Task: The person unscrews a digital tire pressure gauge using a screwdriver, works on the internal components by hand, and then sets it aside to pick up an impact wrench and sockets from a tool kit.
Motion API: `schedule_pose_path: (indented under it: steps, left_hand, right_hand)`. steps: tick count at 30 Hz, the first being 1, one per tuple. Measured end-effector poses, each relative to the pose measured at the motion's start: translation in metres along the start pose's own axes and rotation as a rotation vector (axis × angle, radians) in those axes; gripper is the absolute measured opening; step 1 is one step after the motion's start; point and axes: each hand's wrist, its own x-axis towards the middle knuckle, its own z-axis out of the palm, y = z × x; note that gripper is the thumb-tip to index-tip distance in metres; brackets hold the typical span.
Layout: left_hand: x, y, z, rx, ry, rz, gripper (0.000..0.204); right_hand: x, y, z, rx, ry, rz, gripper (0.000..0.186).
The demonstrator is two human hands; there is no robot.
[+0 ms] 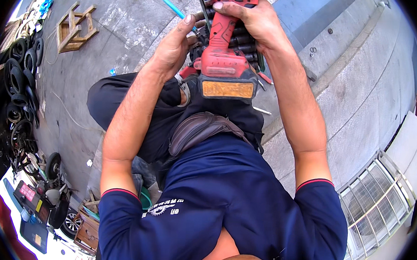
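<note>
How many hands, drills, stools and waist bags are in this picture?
Hands: 2, the left hand and the right hand
Red drill: 1, gripped by the right hand
Wooden stool: 1, tipped on the pavement
Brown waist bag: 1
Total: 5

From my remote seat I see a small bare-wood stool (pixel 74 28) standing on the grey concrete pavement (pixel 124 22) at upper left. A row of black rubber tyres (pixel 22 83) is stacked along the left edge. A thin light-blue hose (pixel 167 0) lies across the ground near the top. At lower right sits a white metal cage with a slatted grille (pixel 375 202). A brown leather waist pouch (pixel 200 129) hangs above the navy-blue short-sleeved shirt (pixel 232 199).
</note>
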Motion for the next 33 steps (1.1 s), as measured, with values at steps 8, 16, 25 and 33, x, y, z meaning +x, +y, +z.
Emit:
schedule_pose_path:
  steps: [8,16,25,33]
  left_hand:
    - [0.012,0.002,-0.001,-0.151,0.084,0.042,0.065]
    - [0.012,-0.012,-0.035,-0.409,0.064,-0.059,0.060]
    - [-0.027,-0.004,-0.054,-0.380,0.130,0.059,0.078]
    - [-0.045,0.000,-0.072,-0.344,0.260,0.126,0.082]
  right_hand:
    - [0.031,0.005,0.030,-0.094,-0.079,-0.105,0.042]
    - [0.035,0.035,0.059,-0.944,0.126,-0.162,0.049]
    - [-0.018,0.180,-0.088,-0.784,0.464,-0.167,0.024]
    - [-0.226,0.430,-0.144,-1.528,-0.333,0.390,0.028]
